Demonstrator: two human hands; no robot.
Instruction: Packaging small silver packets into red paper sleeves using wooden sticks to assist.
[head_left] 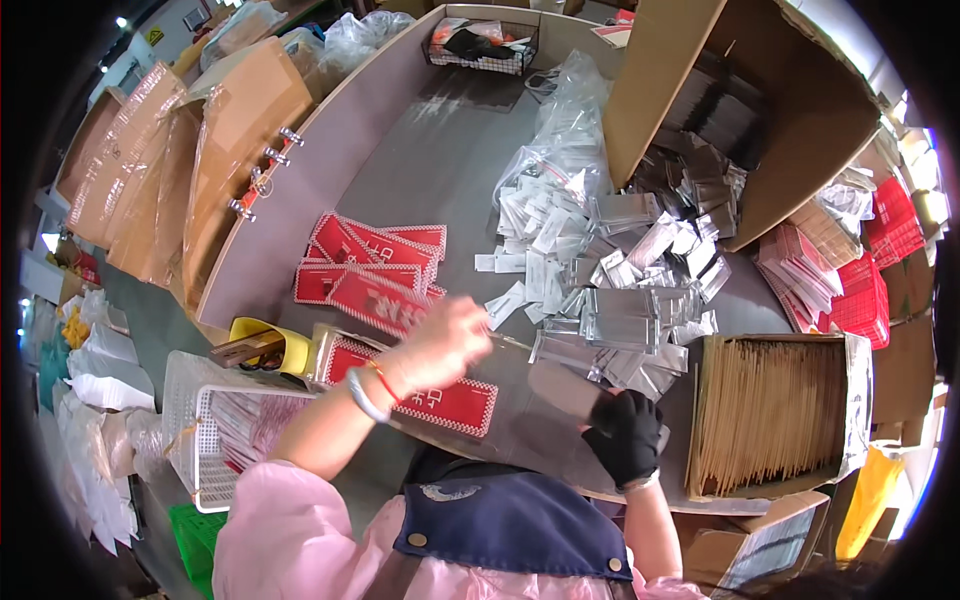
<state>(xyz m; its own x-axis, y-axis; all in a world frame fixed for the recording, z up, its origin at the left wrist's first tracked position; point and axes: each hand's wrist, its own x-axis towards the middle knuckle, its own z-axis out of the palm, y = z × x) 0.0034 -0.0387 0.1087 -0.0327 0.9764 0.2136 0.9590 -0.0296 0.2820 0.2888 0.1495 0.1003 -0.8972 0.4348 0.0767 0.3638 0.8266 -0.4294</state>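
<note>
My left hand (452,345), bare and with a bangle at the wrist, is over the red cards at the table's near edge. Its fingers are curled and slightly blurred; whatever they hold cannot be made out. Beside it a red printed card (372,304) shows blurred on top of a loose pile of red cards (385,245). Below the wrist lies another red card (455,405). My right hand (625,438), in a black glove with bare fingertips, is closed on a pale flat piece (562,390), smeared by motion. Ahead of it lies a heap of clear flat packets (620,320).
White slips (540,225) and a clear plastic bag (575,120) lie farther back. A large carton (800,110) spills packets at right, above a box of brown cards (770,415). At left stand a yellow holder (290,352) and a white basket (205,440).
</note>
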